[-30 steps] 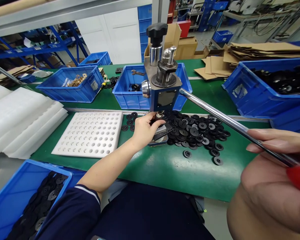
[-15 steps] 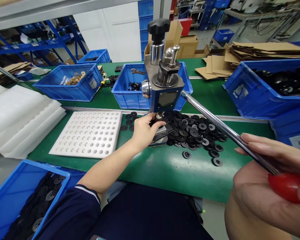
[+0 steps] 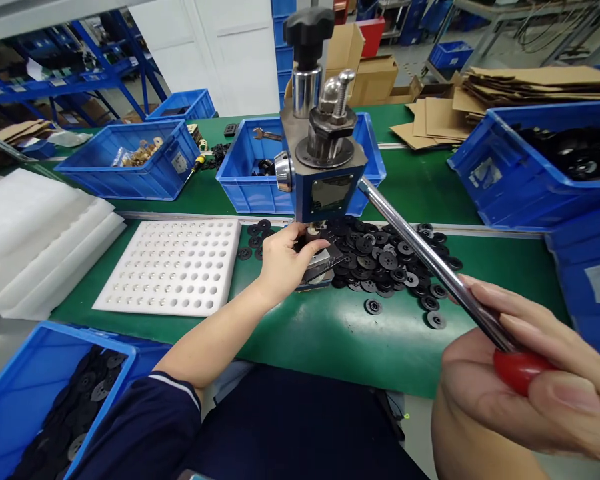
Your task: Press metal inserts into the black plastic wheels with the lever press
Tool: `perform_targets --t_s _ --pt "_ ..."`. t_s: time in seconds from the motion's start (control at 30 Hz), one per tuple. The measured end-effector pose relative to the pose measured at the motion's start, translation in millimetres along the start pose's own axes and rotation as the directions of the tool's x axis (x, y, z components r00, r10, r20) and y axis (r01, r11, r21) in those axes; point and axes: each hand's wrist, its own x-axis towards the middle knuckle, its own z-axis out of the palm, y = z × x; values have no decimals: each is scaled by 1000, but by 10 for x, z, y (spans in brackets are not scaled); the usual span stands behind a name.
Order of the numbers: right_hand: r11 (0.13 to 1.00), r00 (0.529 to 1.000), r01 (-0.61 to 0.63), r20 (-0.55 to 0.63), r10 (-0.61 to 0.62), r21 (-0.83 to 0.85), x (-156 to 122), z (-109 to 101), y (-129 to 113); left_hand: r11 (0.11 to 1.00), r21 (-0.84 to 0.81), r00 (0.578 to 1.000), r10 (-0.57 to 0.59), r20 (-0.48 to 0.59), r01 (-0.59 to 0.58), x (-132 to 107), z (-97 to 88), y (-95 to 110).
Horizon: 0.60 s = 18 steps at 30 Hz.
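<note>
The small blue hand press (image 3: 325, 193) stands on the green table (image 3: 330, 340), beside a heap of black discs (image 3: 385, 257). The left hand (image 3: 283, 260) has its fingers (image 3: 314, 249) pinched on a small part (image 3: 317, 233) under the ram. The right hand (image 3: 520, 400) is clenched around the red knob (image 3: 517, 370) of the chrome lever (image 3: 415, 250).

Left hand (image 3: 283, 260) reaches forward — right hand (image 3: 520, 393) curled closed.

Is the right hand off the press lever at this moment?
No, the right hand is closed around the red knob at the end of the steel press lever.
</note>
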Motion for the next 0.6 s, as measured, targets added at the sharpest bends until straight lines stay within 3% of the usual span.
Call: perform_targets --t_s 0.1,0.23,0.33,0.4,0.5,0.6 --pt "976 948 207 -262 -181 72 -64 176 72 1000 -7 1000 -11 0 11 -3 0 15" --pt "949 892 314 -344 -293 6 -136 265 223 1000 -6 1000 1 -3 -1 -6 8 13" --pt "939 874 341 -381 -302 38 -202 275 306 1000 -8 1000 9 -3 -9 -6 11 17" --pt "940 882 330 -381 -277 82 -273 267 341 1000 0 1000 10 -7 -10 -4 10 26" --pt "970 937 219 -298 -180 103 -419 245 382 1000 10 1000 8 -14 -8 -2 15 30" --pt "997 983 75 -168 -74 0 -550 217 417 1000 12 999 21 -25 -21 -5 32 7"
